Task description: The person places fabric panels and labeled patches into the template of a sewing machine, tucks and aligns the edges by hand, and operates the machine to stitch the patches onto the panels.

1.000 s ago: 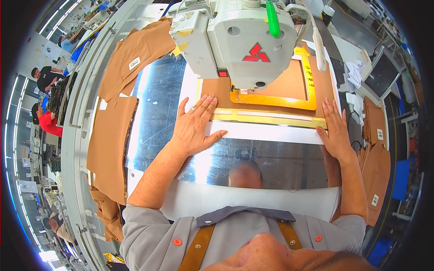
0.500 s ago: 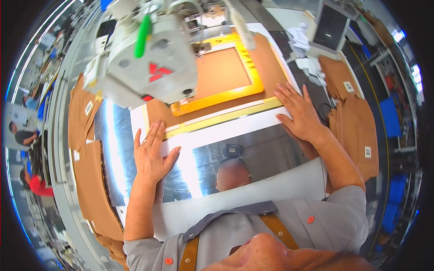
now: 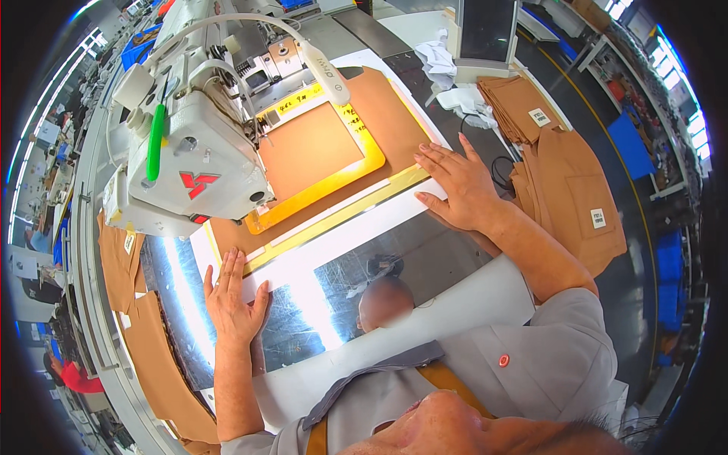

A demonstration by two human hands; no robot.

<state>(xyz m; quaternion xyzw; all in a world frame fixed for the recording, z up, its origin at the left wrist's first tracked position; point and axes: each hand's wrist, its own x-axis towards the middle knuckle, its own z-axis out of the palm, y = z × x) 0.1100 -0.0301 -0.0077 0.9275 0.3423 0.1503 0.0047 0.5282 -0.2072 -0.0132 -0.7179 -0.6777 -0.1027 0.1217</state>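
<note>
A piece of brown fabric (image 3: 387,106) lies under a yellow clamp frame (image 3: 322,192) beside the head of a white sewing machine (image 3: 208,163). In front of the frame, a white sheet (image 3: 356,233) with a yellow strip (image 3: 303,241) along it rests on a shiny metal table. My left hand (image 3: 235,305) lies flat with fingers spread at the sheet's left front corner, fingertips by the fabric edge. At the right end of the strip, my right hand (image 3: 459,186) is flat too, fingers stretched over the fabric's near right edge. Neither hand grips anything.
Stacks of brown fabric pieces (image 3: 572,189) with white labels are at the right; more brown pieces (image 3: 163,364) lie along the left. Crumpled white cloth (image 3: 436,61) and a dark screen (image 3: 487,30) stand at the back right. The machine carries a green-handled tool (image 3: 156,144).
My view has turned, so more of the machine's top and back shows. Both hands stay flat at the same places on the sheet's near edge.
</note>
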